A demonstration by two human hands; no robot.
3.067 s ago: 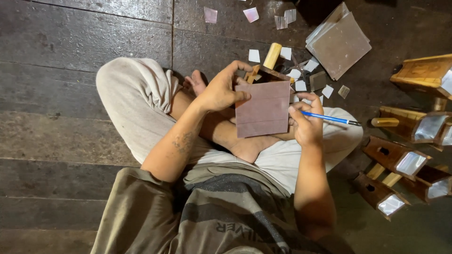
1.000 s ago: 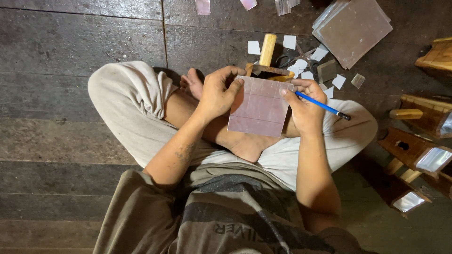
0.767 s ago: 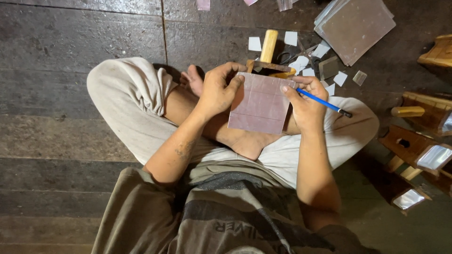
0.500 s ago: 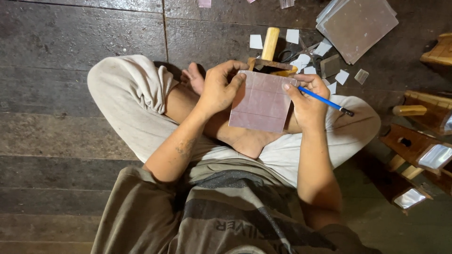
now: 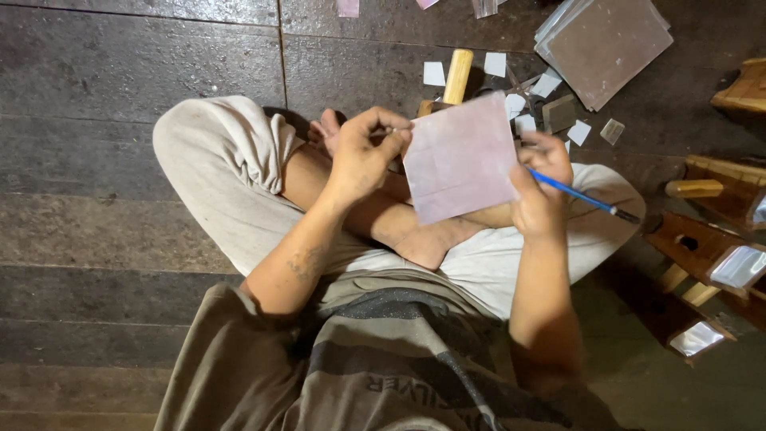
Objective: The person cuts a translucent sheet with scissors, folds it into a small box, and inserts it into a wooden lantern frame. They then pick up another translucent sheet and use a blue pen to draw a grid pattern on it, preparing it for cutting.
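I sit cross-legged on a dark plank floor. A square pinkish-grey sheet (image 5: 461,157) with faint scored lines is held up over my lap. My left hand (image 5: 361,156) pinches its left edge near the top corner. My right hand (image 5: 538,187) supports the sheet's right edge and holds a thin blue tool (image 5: 581,195) that points out to the right. A wooden block with a light wooden handle (image 5: 456,77) sits just beyond the sheet, partly hidden by it.
A stack of square sheets (image 5: 606,44) lies at the top right. Several small cut squares (image 5: 433,73) are scattered on the floor beyond my knees. Small wooden frames with mirror faces (image 5: 738,267) stand along the right side.
The sheet has tilted and lifted slightly off the wooden block. My left hand has shifted from lying over the sheet's top edge to pinching its left edge. The camera has moved closer.
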